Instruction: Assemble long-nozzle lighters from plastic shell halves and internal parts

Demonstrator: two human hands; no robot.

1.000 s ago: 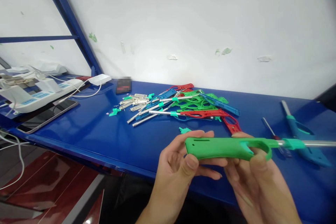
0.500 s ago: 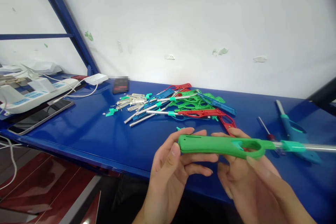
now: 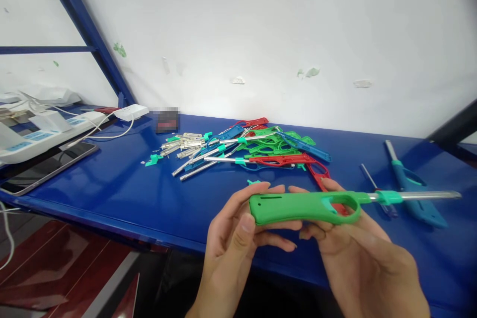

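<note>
A green long-nosed gas lighter [image 3: 294, 207] lies level across both hands above the table's front edge, its metal tube pointing right. My left hand [image 3: 234, 238] grips the butt of its handle, thumb at the end and fingers behind. My right hand [image 3: 357, 253] holds it near the trigger loop, with fingers behind the handle. A turquoise collar [image 3: 388, 197] sits on the tube and a turquoise trigger shows inside the loop. Behind the hands lies a pile of green handle shells [image 3: 266, 148], with a red lighter part [image 3: 276, 159] at its front.
Small metal-and-white parts [image 3: 188, 144] lie left of the pile. A blue lighter [image 3: 413, 189] and a screwdriver [image 3: 372, 181] rest at the right. On the left are a phone [image 3: 48, 166] and a white power strip [image 3: 52, 134] with cables. The white wall stands behind the blue table [image 3: 122, 194].
The lighter and my right hand have shifted left, and the tube's tip now shows. My right fingers have curled closer under the handle. The whole view has moved slightly.
</note>
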